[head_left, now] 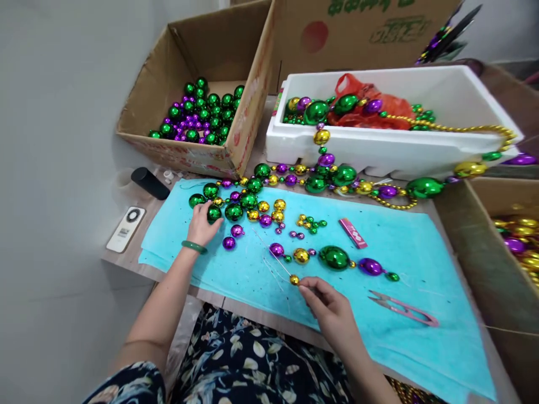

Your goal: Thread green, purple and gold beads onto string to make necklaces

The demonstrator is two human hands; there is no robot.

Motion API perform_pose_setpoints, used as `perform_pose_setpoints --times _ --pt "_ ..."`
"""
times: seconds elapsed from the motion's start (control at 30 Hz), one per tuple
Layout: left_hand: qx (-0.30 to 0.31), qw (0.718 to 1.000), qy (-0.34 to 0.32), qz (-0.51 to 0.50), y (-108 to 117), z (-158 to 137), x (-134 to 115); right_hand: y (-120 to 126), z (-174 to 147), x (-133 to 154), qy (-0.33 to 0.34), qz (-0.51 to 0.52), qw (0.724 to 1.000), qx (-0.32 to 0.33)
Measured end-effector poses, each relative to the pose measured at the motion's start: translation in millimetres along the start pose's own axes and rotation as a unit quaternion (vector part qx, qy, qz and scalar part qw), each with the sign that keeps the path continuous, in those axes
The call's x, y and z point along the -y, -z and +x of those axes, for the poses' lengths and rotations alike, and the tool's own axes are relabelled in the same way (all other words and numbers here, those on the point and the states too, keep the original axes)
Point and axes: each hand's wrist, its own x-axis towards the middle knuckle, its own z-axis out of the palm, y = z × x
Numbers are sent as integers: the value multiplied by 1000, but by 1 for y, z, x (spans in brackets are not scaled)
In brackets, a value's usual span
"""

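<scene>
My left hand (202,225), with a green bangle at its wrist, has its thumb and fingers around a large shiny green bead (214,214). More green, purple and gold beads lie close by. In my right hand (330,306), thumb and forefinger pinch a small gold bead (294,279) that sits on a long thin needle (278,261). Fine pale thread lies near the needle. Just beyond that hand runs a strung row with a big green bead (334,257) and a purple bead (371,266). Pink thread snips (405,310) lie to the right.
A blue cloth (404,235) covers the table. Behind it stand a cardboard box (185,151) of beads and a white foam box (337,143) draped with a bead garland (425,187). A pink packet (353,233), black cylinder (149,183) and white device (126,229) lie around.
</scene>
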Motion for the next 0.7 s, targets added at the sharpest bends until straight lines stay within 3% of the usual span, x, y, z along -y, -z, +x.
perform_pose_setpoints --times 0.07,0.13,0.23,0.3,0.4,0.5,0.7 --pt "-28 994 5 -103 5 -6 -3 1 -1 0 -2 0 1000 -12" --pt "-31 967 33 -249 14 -14 -10 0 -3 3 3 0 1000 -13" --pt "15 878 90 -469 32 -23 -23 -9 -14 12 31 3 999 38" --pt "48 822 121 -555 43 -27 -31 -19 -24 21 50 14 994 94" --pt "79 763 159 -622 52 -31 -37 -33 -35 34 78 30 984 158" --pt "104 719 183 -662 50 -36 -40 -37 -36 38 111 18 979 172" --pt "164 671 246 -680 33 -47 -55 -14 -27 32 126 -10 989 71"
